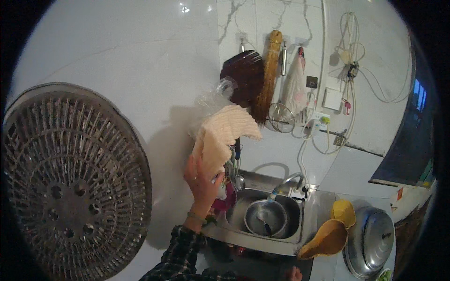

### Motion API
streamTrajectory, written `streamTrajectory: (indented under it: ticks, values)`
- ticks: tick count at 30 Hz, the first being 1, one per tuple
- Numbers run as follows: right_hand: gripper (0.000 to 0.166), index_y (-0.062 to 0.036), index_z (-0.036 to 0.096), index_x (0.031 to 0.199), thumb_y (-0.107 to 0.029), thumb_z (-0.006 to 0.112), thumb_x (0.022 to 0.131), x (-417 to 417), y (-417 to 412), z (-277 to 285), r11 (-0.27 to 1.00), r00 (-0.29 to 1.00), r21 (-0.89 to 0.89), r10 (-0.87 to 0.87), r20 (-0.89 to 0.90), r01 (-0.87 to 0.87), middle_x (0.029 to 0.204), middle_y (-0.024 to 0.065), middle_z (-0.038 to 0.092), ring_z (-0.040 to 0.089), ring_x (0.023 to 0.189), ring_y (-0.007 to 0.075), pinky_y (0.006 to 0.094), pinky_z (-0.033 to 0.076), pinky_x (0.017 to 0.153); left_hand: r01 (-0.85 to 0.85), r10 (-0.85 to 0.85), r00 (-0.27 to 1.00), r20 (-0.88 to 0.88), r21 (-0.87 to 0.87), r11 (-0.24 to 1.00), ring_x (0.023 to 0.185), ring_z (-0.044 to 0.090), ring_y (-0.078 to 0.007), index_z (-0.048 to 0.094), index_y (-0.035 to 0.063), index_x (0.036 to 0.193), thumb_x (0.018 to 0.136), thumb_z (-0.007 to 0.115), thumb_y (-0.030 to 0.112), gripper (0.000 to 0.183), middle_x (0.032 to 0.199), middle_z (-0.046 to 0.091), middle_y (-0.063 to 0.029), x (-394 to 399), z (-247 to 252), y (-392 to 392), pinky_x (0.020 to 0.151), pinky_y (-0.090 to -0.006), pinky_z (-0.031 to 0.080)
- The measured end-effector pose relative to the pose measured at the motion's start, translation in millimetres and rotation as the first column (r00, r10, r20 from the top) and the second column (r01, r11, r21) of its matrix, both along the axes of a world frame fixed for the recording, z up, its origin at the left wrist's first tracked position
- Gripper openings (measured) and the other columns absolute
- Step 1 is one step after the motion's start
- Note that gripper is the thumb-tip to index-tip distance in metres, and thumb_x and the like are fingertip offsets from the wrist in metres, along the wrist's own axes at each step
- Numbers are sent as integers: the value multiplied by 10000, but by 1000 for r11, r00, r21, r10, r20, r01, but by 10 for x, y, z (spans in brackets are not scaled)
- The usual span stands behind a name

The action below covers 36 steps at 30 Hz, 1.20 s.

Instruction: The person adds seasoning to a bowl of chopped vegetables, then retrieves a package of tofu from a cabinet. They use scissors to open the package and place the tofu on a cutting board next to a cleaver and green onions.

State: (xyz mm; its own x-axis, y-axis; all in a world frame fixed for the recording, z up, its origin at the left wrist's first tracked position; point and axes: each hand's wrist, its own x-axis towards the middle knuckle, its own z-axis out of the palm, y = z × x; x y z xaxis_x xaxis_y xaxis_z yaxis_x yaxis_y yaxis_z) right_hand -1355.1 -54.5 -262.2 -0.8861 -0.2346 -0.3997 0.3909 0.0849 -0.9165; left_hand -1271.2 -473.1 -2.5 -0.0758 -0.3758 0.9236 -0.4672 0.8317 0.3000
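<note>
My left hand, reaching up from a dark plaid sleeve, grips the lower part of a peach ribbed towel beside the white wall. The towel's upper part bends over to the right. Behind it a clear plastic bag shows in part. Just under the towel are a ladle and a magenta plastic item, partly covered by my hand. At the bottom edge only a small piece of my right hand shows; its fingers are cut off, so its grip cannot be made out.
A steel sink holds a metal basin under the faucet. To its right lie a yellow-orange ladle-shaped scoop and a large lidded pot. A broom and wire strainer hang behind. A big round slatted rack stands left.
</note>
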Motion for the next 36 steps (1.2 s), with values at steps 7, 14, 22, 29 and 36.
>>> streamTrajectory:
  ticks: [7,14,22,29,36]
  values:
    - [105,7,594,914,-80,572,860,-354,-1933,1889,815,704,13,508,-496,-579,779,58,602,571,674,122,262,480,615,338,-308,939,-153,240,910,956,524,-345,547,69,1140,628,581,-27,522,1018,524,-170,117,382,-507,804,-392,445]
    - [155,-31,597,955,-8,539,813,-500,-3467,3047,650,-120,362,386,-915,-668,841,123,604,578,747,255,302,476,641,276,-273,933,-236,-22,961,951,523,-285,579,13,1049,618,493,-103,454,1022,506,-125,169,1259,-512,825,-318,439]
    - [257,-38,589,1053,-10,609,798,-808,-4109,3515,709,157,57,233,-960,-703,822,33,588,523,709,83,228,433,607,177,-188,976,-109,-103,979,1040,508,-325,563,48,1117,695,517,-84,444,1166,480,-154,43,1630,-714,872,-367,441]
    - [250,-51,547,894,-12,711,710,-506,-4185,3619,708,136,120,294,-946,-696,752,-7,523,483,651,81,231,423,586,128,-135,978,157,55,990,954,553,-366,563,53,1135,753,517,-42,397,1100,546,-196,70,1322,-891,813,-411,460]
    - [221,-46,520,833,-33,700,705,-560,-4344,3481,751,117,135,273,-955,-647,694,15,507,499,601,112,243,437,571,-19,-101,922,375,304,952,835,596,-371,462,21,1217,801,541,117,435,1007,586,-195,17,1135,-843,718,-450,486]
